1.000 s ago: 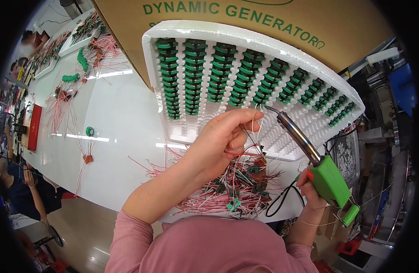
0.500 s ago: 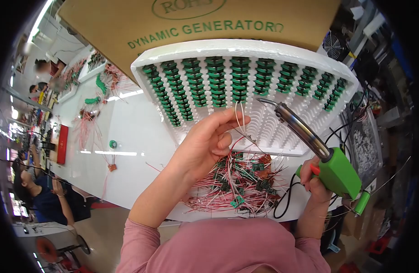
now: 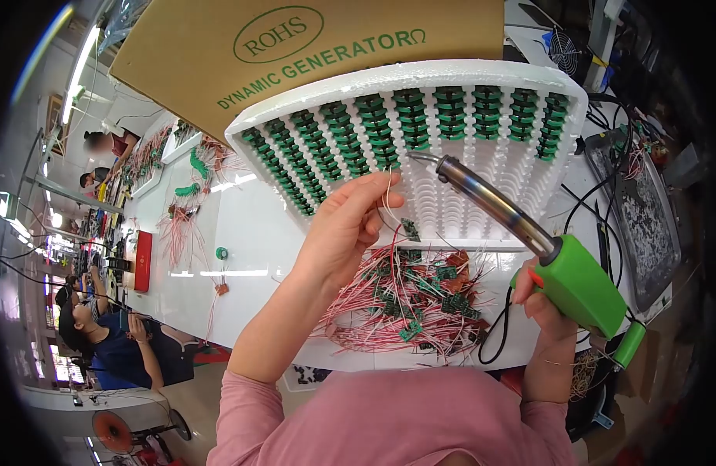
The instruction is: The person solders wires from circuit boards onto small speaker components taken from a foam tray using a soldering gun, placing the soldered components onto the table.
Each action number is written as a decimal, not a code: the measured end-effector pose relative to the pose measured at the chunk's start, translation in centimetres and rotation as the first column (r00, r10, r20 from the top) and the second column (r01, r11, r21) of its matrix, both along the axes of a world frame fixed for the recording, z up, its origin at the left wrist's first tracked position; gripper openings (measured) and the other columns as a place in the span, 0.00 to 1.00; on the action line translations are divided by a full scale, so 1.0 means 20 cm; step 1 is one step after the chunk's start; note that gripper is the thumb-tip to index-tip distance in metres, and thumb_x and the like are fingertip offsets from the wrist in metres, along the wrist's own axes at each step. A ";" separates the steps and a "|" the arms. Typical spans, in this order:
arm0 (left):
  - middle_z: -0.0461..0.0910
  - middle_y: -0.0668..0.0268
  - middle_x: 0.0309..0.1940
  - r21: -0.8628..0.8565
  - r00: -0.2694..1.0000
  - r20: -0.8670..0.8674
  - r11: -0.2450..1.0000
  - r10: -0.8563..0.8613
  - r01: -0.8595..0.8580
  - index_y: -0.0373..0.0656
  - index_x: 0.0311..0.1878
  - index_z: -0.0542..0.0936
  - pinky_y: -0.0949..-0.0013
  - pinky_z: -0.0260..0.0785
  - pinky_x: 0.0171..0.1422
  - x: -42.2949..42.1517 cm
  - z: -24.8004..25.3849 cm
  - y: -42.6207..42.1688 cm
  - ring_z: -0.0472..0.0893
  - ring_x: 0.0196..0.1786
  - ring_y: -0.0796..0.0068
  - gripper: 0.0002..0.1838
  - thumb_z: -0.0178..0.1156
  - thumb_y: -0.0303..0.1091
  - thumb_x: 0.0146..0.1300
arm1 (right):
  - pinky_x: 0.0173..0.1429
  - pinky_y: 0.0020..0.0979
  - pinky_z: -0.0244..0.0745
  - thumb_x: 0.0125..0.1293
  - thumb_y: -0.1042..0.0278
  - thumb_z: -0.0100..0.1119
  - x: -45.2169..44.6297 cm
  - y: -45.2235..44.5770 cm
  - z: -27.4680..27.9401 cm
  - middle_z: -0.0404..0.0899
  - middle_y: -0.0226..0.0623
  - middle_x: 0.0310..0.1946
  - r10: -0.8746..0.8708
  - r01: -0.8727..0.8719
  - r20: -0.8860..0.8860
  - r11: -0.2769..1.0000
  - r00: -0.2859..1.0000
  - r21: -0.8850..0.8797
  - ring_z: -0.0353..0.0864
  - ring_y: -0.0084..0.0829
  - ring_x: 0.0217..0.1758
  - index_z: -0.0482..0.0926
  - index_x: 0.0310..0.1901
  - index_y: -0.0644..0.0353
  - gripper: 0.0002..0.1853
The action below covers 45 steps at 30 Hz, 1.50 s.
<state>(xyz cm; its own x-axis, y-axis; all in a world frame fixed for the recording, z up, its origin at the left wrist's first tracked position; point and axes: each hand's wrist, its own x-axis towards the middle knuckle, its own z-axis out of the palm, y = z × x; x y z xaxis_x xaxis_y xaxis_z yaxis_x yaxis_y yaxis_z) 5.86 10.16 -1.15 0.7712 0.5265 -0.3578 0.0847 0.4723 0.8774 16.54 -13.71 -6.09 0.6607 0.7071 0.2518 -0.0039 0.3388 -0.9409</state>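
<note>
My left hand [image 3: 344, 221] pinches thin white wires [image 3: 388, 203] between thumb and fingertips, at the lower edge of the green rows. A small green circuit board [image 3: 410, 230] hangs just right of these fingers. My right hand [image 3: 543, 304] is wrapped round the green handle of a soldering iron [image 3: 583, 283]. Its bent tip points up and left, close to my left fingertips; whether it touches anything I cannot tell. Behind both is a white foam tray [image 3: 404, 71] with rows of green ring-shaped coils [image 3: 410, 116]. Bare slots show in its lower part.
Below the tray lies a tangled pile of circuit boards with red and white wires [image 3: 397, 311]. A cardboard box [image 3: 187, 85] stands behind the tray. At right are a dark tray [image 3: 645, 225] and black cables. Other people sit at the left, one in a dark blue shirt [image 3: 125, 353].
The view has shifted and turned slightly. The soldering iron's tip has moved left along the coil rows, staying near my left fingertips. Both hands keep their hold.
</note>
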 end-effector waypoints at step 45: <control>0.78 0.59 0.35 0.985 0.706 0.029 -0.140 0.707 0.100 0.38 0.37 0.78 0.67 0.67 0.44 -1.21 -0.44 0.72 0.76 0.39 0.66 0.11 0.58 0.34 0.55 | 0.21 0.21 0.53 0.59 0.55 0.56 0.03 0.03 -0.02 0.64 0.28 0.18 0.014 -0.052 0.203 0.982 0.979 0.181 0.58 0.20 0.16 0.64 0.48 0.61 0.23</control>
